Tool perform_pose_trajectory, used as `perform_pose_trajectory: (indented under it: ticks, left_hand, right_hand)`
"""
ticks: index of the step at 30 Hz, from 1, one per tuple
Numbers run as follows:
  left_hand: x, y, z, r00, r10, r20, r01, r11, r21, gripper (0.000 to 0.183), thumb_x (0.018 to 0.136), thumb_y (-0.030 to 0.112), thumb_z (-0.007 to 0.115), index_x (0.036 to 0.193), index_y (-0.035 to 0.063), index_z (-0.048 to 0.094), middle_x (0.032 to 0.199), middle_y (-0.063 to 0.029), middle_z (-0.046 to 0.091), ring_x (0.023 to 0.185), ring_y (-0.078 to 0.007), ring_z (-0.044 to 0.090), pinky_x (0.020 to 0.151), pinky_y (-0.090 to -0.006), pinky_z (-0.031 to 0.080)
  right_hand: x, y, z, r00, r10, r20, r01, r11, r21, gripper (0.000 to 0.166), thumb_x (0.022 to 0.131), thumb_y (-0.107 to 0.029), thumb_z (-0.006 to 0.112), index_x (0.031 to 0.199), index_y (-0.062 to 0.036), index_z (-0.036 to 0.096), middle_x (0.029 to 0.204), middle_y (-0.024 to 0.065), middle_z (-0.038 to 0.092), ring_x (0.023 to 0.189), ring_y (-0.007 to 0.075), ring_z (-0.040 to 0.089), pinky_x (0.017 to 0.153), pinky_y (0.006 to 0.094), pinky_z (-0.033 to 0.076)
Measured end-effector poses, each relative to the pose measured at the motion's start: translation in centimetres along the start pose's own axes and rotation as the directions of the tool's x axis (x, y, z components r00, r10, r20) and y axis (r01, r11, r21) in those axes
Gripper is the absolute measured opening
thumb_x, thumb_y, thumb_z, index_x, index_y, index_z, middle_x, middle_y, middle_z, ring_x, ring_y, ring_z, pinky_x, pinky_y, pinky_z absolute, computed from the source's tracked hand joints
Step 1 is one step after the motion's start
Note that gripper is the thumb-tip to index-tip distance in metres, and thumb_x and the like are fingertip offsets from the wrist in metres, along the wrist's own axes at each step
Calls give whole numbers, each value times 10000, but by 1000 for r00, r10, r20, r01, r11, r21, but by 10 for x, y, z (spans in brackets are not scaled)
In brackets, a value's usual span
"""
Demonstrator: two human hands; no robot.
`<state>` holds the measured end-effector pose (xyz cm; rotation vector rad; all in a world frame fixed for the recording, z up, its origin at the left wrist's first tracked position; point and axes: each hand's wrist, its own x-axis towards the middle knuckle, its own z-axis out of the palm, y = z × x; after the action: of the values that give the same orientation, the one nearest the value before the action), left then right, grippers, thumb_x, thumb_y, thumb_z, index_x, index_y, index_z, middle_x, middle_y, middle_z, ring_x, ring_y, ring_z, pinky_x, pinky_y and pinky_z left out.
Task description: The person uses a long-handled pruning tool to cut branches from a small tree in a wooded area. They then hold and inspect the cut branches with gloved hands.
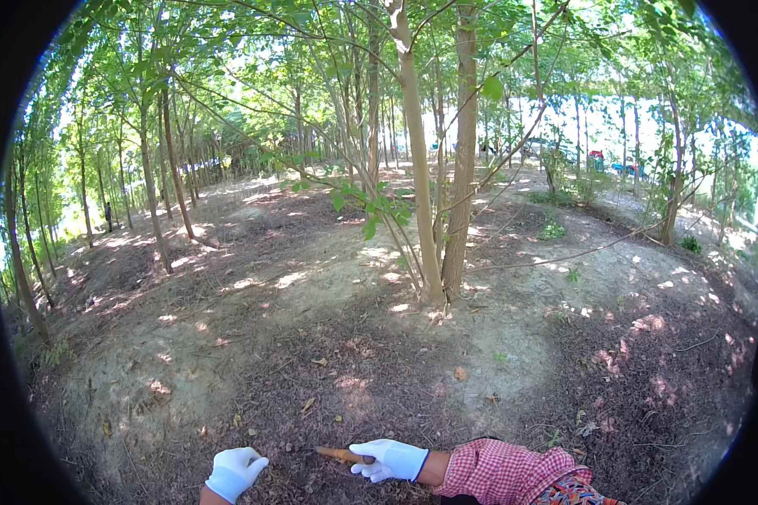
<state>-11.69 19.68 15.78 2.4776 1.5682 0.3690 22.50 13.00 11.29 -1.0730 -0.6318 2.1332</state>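
Observation:
My right hand (384, 459), in a white glove with a pale blue cuff, grips a short brown wooden stick or tool handle (344, 454). Its narrower end points left, just above the litter-covered soil, and whether it carries a blade cannot be seen. My left hand (236, 470) wears a matching glove and hovers low over the ground to the left of the stick. Its fingers curl toward the thumb; whether they pinch something small is unclear. Dry leaf litter (290, 435) and bare earth lie beneath both hands.
Straight ahead rises a forked tree (426, 252) with thin low branches (518, 262) reaching right. More slender trunks (148, 189) stand around the mound. A distant person (108, 216) is upright at the far left. Red and blue objects (597, 161) sit far off at the right.

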Motion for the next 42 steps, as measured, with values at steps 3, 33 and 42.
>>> perform_pose_trajectory:
  ticks: [3, 33, 42]
  left_hand:
    - [-1, -2, 0, 1000, 5, -5, -5, 1000, -3, 323, 819, 440, 671, 824, 125, 742, 733, -110, 691, 726, -307, 680, 684, -396, 535]
    - [-4, 1, -5, 985, 124, -120, -131, 990, -54, 287, 852, 374, 669, 795, 95, 701, 725, -114, 674, 706, -299, 669, 655, -402, 520]
    - [-6, -1, -9, 990, 106, -91, -112, 991, -67, 260, 858, 335, 671, 834, 78, 701, 786, -129, 677, 757, -313, 670, 686, -394, 523]
  right_hand:
    - [-4, -3, 4, 1000, 8, -6, -8, 1000, -10, 355, 984, -362, 558, 1157, -52, 543, 875, 97, 665, 632, 134, 594, 523, 259, 487]
    - [39, 51, -8, 980, 198, -4, -196, 965, -177, 211, 925, -167, 623, 807, 7, 609, 683, 52, 593, 530, 127, 578, 427, 261, 455]
    - [13, 21, 3, 999, 4, -36, -15, 949, -315, 183, 877, -165, 668, 884, 14, 628, 728, 79, 640, 559, 164, 614, 468, 299, 489]
